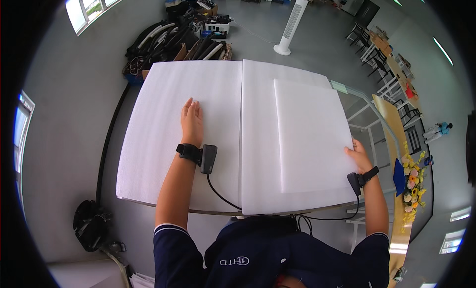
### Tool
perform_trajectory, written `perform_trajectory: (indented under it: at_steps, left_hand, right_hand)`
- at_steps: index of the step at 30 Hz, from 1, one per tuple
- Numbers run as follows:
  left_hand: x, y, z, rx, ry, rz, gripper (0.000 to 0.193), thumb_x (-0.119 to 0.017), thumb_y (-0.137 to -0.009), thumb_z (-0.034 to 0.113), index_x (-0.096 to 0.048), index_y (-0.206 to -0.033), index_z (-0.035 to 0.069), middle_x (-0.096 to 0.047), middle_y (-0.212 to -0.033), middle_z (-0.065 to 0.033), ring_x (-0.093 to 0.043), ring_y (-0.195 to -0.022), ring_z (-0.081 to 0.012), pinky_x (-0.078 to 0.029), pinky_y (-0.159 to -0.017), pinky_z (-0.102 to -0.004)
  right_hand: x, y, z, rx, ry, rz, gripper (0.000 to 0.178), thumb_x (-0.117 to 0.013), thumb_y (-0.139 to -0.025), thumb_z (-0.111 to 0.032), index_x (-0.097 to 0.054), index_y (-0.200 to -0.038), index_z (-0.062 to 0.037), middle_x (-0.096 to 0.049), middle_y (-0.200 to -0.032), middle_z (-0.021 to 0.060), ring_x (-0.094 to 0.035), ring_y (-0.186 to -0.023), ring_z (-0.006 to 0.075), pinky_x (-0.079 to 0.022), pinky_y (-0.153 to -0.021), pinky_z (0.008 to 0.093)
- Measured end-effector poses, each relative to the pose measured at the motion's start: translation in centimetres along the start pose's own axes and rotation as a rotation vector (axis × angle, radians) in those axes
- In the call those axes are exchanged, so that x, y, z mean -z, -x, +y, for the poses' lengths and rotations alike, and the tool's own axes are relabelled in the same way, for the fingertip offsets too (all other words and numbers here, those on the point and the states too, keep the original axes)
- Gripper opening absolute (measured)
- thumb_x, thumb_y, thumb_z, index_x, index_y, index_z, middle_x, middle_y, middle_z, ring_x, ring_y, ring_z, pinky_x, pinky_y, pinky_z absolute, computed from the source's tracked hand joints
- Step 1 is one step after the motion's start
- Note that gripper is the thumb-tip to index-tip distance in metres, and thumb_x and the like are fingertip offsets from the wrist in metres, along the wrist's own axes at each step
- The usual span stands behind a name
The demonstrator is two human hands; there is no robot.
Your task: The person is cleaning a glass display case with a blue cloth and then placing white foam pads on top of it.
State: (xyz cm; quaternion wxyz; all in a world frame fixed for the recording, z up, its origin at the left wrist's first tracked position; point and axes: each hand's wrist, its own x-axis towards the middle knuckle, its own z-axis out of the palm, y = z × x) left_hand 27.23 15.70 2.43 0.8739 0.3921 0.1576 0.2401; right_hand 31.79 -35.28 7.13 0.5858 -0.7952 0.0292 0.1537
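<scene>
Two large white foam sheets lie side by side on a table before me, meeting at a narrow seam. My left hand (192, 120) rests on the left foam sheet (148, 139), its fingers stretched out and holding nothing. At the outer edge of the right foam sheet (260, 139), my right hand (359, 155) has its thumb on top, with the other fingers mostly hidden over the side. A smaller white foam sheet (312, 134) lies flat on the right one; its right edge blends in near my thumb. Each wrist wears a black strapped device with a cable.
Beyond the table stands a white tower fan (291, 28). Black tubes and boxes (166, 42) are piled at the far left. Right of the table are a pale metal frame (367, 119) and a wooden table (391, 124) with flowers (414, 184). A black bag (91, 226) lies at lower left.
</scene>
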Motion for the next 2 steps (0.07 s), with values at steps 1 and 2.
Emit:
perform_trajectory:
  at_steps: [1,2]
  left_hand:
    - [0.30,-0.18,-0.15,-0.001,0.021,-0.002,0.045,-0.043,-0.089,0.018,-0.028,-0.128,0.000,-0.027,-0.132,-0.0129,-0.026,-0.126,-0.0201,-0.025,-0.104,-0.0286]
    - [0.63,-0.34,-0.11,-0.003,0.033,0.003,0.045,-0.043,-0.089,0.018,-0.028,-0.128,0.000,-0.027,-0.132,-0.0129,-0.026,-0.126,-0.0201,-0.025,-0.104,-0.0286]
  right_hand:
    - [0.37,-0.32,0.38,0.004,0.012,-0.001,0.050,-0.057,-0.079,-0.007,-0.032,-0.122,0.0010,-0.052,-0.109,0.0143,-0.053,-0.097,0.0182,-0.043,-0.084,0.0305]
    - [0.66,-0.55,0.68,0.008,0.043,0.019,0.051,-0.058,-0.079,-0.009,-0.033,-0.122,0.0004,-0.052,-0.109,0.0144,-0.053,-0.097,0.0185,-0.043,-0.084,0.0308]
